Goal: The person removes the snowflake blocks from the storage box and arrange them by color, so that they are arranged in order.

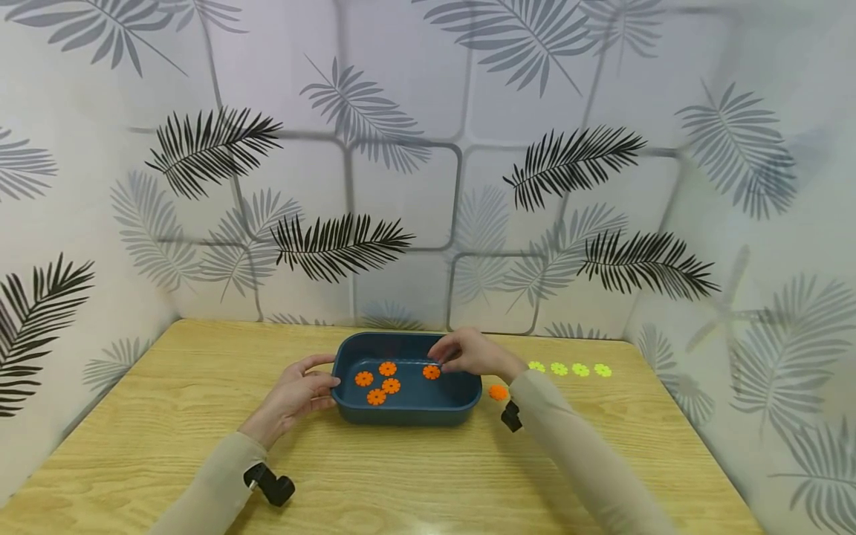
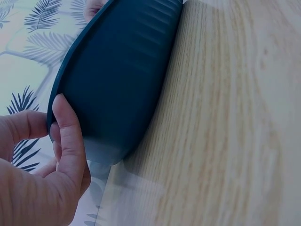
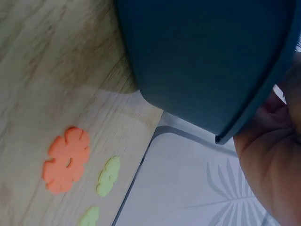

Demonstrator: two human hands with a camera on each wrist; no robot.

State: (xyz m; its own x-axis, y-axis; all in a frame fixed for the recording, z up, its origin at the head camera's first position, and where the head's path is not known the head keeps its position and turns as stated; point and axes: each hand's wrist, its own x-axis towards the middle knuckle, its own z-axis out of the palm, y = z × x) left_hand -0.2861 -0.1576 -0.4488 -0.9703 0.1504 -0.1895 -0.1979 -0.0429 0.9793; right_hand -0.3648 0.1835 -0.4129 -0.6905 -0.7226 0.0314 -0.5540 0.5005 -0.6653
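Observation:
A dark blue rectangular tub [image 1: 408,416] stands on the table, with several orange flower-shaped discs [image 1: 377,397] lying inside its left half. My left hand [image 1: 299,390] grips the tub's left end. In the left wrist view, that hand's [image 2: 51,174] thumb and fingers pinch the rim from both sides. Over the tub's right half is my right hand [image 1: 471,353], its fingertips bent down at the edge of another orange flower-shaped disc [image 1: 431,372], which they appear to pinch. From the right wrist view, the tub wall [image 3: 202,61] hides those fingertips.
One orange flower-shaped disc [image 1: 498,392] lies on the wooden table [image 1: 401,483] just right of the tub, below the right forearm. Farther right, several yellow-green flower-shaped discs [image 1: 580,369] form a row near the table's back edge. A leaf-patterned wall [image 1: 401,186] rises behind.

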